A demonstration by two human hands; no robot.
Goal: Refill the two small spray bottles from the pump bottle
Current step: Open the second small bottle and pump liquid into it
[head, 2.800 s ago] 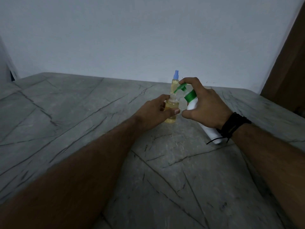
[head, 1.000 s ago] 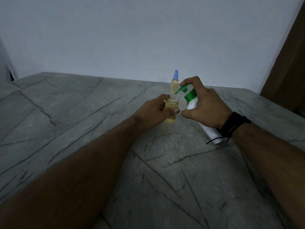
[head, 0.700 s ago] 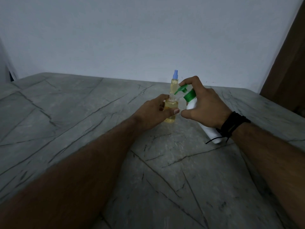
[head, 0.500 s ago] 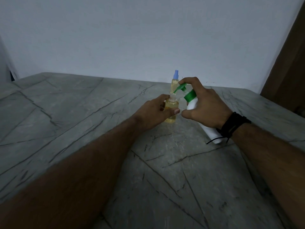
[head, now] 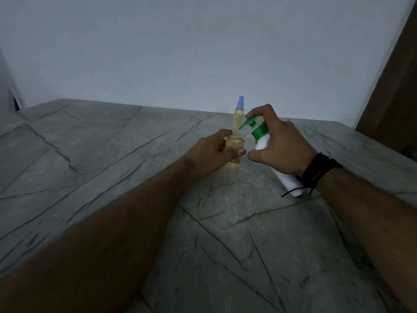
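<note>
At mid-desk, green spout sat just over the open bottle neck

Left hand gripped that upright bottle; right hand wrapped the pump bottle, tilted leftward, forefinger on its head; capped spray bottle stood behind on the desk

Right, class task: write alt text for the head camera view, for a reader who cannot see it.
A right hand tilts a white pump bottle, green spout over the open neck of a small yellow-filled bottle held by the left hand on a grey stone table. A blue-capped spray bottle stands behind.
</note>
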